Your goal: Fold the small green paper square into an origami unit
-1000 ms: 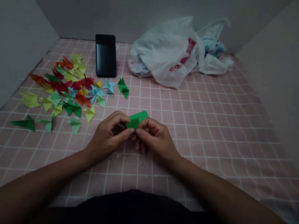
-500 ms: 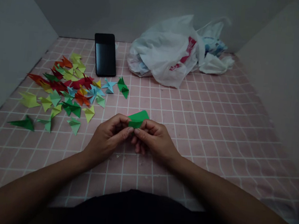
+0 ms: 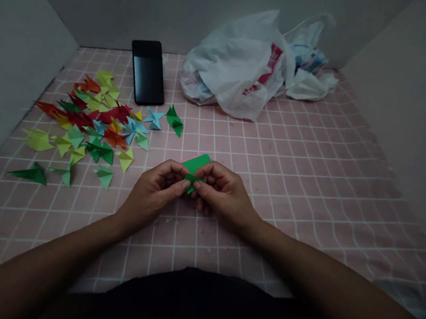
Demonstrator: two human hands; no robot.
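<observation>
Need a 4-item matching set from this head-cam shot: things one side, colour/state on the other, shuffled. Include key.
Column 1
1. Phone
2. Plastic bag
3. Left hand
4. Table cover

Column 2
A. Pink with a pale grid
B. Pinching green paper
C. Black, with a dark screen
D. Mostly white, crumpled

Pairs: 1-C, 2-D, 3-B, 4-A
</observation>
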